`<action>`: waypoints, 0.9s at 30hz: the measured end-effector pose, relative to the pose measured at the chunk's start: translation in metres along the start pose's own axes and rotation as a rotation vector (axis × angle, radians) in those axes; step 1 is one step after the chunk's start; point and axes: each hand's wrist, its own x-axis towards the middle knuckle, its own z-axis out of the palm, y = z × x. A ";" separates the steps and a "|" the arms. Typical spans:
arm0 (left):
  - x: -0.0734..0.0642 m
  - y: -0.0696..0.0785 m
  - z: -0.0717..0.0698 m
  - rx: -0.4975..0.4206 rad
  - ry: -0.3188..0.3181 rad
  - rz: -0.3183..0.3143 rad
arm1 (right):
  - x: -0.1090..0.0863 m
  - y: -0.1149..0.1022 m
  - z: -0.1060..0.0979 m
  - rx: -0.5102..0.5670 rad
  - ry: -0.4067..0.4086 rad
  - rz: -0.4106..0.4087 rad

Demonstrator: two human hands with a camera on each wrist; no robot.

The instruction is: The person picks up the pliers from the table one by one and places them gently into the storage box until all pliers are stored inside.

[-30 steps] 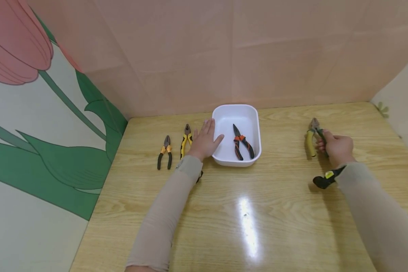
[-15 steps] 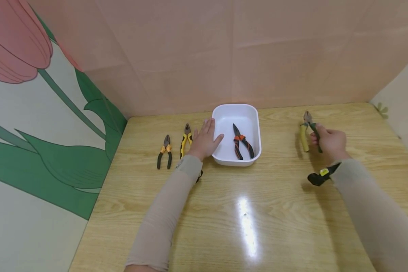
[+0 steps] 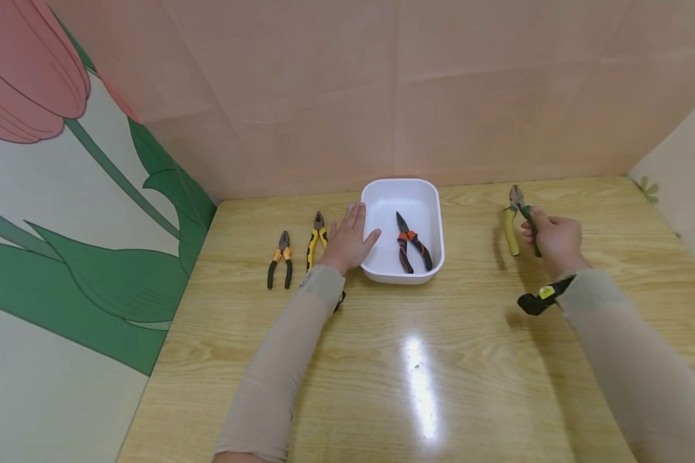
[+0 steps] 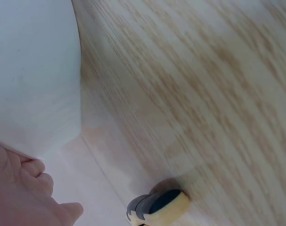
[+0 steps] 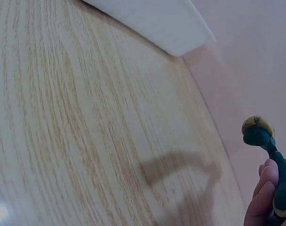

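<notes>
My right hand (image 3: 558, 241) grips one handle of a pair of pliers (image 3: 512, 231) with yellow and green handles, its metal nose pointing to the back. In the right wrist view the green handle (image 5: 282, 174) lies between my fingers, and a shadow falls on the table below. My left hand (image 3: 347, 241) rests with straight fingers against the left rim of a white plastic tub (image 3: 376, 273). Inside the tub lie long-nose pliers (image 3: 404, 236) with black and orange handles. The left wrist view shows the tub's outer wall (image 4: 34, 80) beside my fingers.
Left of my left hand, pliers with yellow and black handles (image 3: 313, 244) lie partly covered by it. Farther left are pliers with orange and black handles (image 3: 278, 263). A pink cloth (image 3: 301, 96) hangs behind the wooden table (image 3: 475, 373).
My right hand has carried the yellow and green pliers leftward and slightly toward the back. The left hand and the tub have stayed in place.
</notes>
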 end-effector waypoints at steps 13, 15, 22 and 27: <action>-0.002 0.000 -0.001 0.002 0.001 0.004 | -0.005 -0.006 0.009 -0.016 -0.024 -0.048; -0.002 0.000 -0.001 0.007 -0.008 -0.002 | -0.006 -0.007 0.011 -0.020 -0.025 -0.046; -0.002 0.000 -0.001 0.001 0.006 0.003 | -0.007 -0.012 0.020 -0.044 -0.030 -0.054; 0.000 -0.001 0.000 0.003 0.003 0.001 | -0.010 -0.015 0.026 -0.066 -0.032 -0.065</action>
